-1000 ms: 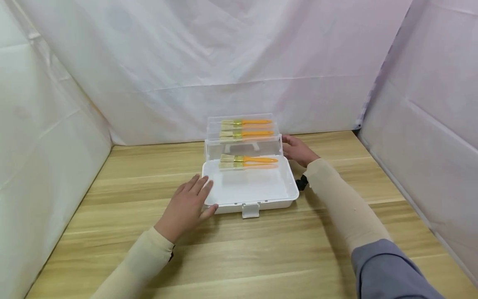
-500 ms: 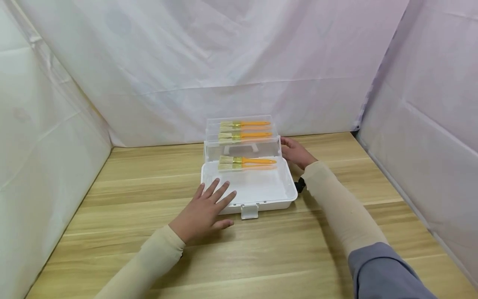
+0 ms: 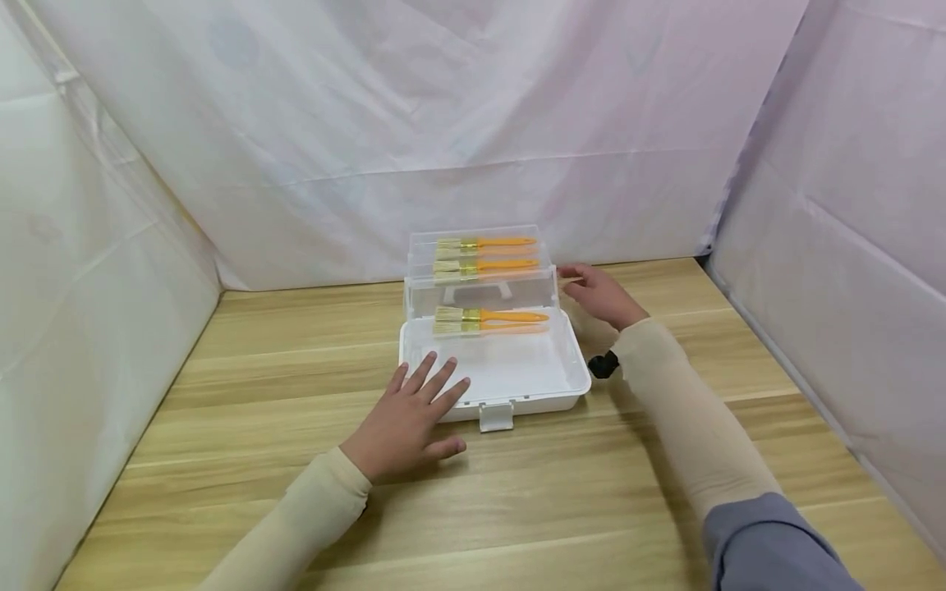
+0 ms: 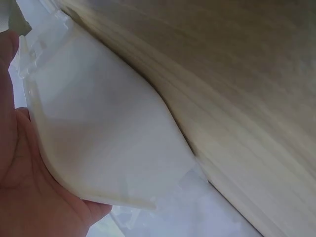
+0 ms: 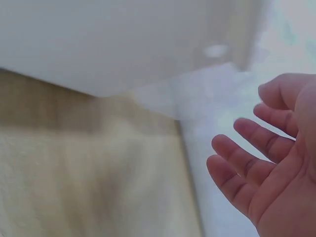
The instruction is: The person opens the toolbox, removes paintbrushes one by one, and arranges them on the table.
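A white plastic case (image 3: 510,369) with a front latch (image 3: 496,416) lies opened on the table. Its clear trays (image 3: 480,293) are fanned out toward the back, each bearing a paintbrush with an orange handle; the nearest paintbrush (image 3: 510,316) is over the white base. My left hand (image 3: 406,419) rests with spread fingers over the front left corner; the left wrist view has its palm (image 4: 34,192) against the case's edge. Beside the trays on the right is my right hand (image 3: 602,294), its fingers loosely bent. In the right wrist view those fingers (image 5: 242,163) hold nothing and stand apart from the case.
The wood-grain table (image 3: 296,353) runs back to a white cloth (image 3: 325,148). More white cloth (image 3: 850,205) hangs along the right side and the left side. A black object (image 3: 603,364) sits at the right wrist, close to the case's right edge.
My left hand has slid right along the case's front left corner and spread its fingers. My right hand has drawn slightly right, away from the trays. The case and paintbrushes stay put.
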The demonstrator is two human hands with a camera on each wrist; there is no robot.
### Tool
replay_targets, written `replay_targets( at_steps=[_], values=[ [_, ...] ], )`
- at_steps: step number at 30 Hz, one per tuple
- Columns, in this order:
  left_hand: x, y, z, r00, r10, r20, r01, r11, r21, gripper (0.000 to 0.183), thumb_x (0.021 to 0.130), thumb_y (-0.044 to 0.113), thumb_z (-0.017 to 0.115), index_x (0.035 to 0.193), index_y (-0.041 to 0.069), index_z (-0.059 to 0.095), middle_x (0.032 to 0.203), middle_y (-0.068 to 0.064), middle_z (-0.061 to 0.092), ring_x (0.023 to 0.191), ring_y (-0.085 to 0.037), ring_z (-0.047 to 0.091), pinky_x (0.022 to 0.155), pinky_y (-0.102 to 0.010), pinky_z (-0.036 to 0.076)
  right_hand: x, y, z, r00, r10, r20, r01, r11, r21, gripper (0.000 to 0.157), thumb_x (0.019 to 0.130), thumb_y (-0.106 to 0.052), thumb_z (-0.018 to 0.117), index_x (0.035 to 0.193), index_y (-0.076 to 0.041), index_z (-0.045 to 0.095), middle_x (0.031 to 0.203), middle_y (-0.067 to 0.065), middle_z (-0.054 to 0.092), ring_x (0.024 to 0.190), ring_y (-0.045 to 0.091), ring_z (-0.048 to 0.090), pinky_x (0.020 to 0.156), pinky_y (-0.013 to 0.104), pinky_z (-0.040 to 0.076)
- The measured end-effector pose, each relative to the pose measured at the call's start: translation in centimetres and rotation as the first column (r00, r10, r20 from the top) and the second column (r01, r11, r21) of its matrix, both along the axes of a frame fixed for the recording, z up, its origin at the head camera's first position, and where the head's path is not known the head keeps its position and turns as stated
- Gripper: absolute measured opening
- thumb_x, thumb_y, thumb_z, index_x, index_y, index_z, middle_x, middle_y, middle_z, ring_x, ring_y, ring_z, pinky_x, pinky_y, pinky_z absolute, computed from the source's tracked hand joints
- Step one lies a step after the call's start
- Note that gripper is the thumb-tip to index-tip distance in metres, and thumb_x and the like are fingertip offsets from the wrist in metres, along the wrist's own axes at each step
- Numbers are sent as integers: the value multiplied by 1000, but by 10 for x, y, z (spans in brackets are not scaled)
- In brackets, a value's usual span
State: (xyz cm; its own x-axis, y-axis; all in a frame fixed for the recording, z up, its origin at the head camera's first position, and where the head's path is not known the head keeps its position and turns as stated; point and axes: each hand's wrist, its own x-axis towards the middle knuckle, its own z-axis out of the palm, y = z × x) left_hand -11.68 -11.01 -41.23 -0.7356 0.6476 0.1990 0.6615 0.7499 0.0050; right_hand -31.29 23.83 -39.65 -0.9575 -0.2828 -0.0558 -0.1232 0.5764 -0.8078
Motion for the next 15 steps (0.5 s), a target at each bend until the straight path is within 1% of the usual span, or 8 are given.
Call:
replay_targets(
  at_steps=[3,5,7,9,10,12,15],
  values=[
    [1,0,0,1000,-1,-6,1,1000,4,79,82,64,49,146,22,28,152,-7,18,139,-31,9,105,-57,13,9,4,12,999,-9,-36,9,1000,2,45,93,-39,49,134,-20,45,135,2,45,121,24,42,93,49,39],
    [1,1,0,1000,-4,-14,4,1000,3,80,82,64,49,146,22,28,152,-8,19,139,-32,10,105,-57,13,15,4,20,997,-4,-76,5,1000,8,47,92,-43,49,133,-19,47,133,3,47,120,23,44,92,48,40],
    [2,1,0,1000,-6,-16,6,1000,-4,81,82,65,49,146,22,27,152,-8,18,139,-31,9,105,-58,13,21,3,27,992,7,-125,-4,1000,22,49,91,-46,50,131,-19,48,131,4,50,118,22,45,92,48,41],
    [2,1,-1,1000,-6,-14,6,1000,-13,82,82,66,47,147,22,26,152,-8,18,139,-31,9,105,-58,13,27,-1,35,979,33,-202,-25,999,43,48,90,-44,52,130,-18,51,129,3,51,117,21,46,91,46,41],
    [2,1,-1,1000,-6,-13,6,1000,-16,82,82,67,47,147,22,26,152,-8,18,139,-31,8,105,-58,13,30,-4,39,968,55,-246,-42,998,55,47,90,-42,53,130,-17,52,129,3,52,117,21,47,92,46,41],
    [1,1,-1,1000,-6,-14,6,1000,-25,83,81,67,46,147,22,25,152,-8,17,139,-31,8,105,-58,13,36,-11,46,935,103,-341,-77,993,89,44,90,-38,55,127,-15,54,128,2,52,116,20,47,92,45,41],
    [0,-1,-2,1000,-2,-26,1,1000,-30,84,81,68,47,147,22,24,152,-8,18,139,-31,9,105,-58,13,43,-23,54,869,170,-465,-114,983,146,40,89,-35,59,123,-15,58,127,-1,53,116,20,47,92,45,40]
  ],
)
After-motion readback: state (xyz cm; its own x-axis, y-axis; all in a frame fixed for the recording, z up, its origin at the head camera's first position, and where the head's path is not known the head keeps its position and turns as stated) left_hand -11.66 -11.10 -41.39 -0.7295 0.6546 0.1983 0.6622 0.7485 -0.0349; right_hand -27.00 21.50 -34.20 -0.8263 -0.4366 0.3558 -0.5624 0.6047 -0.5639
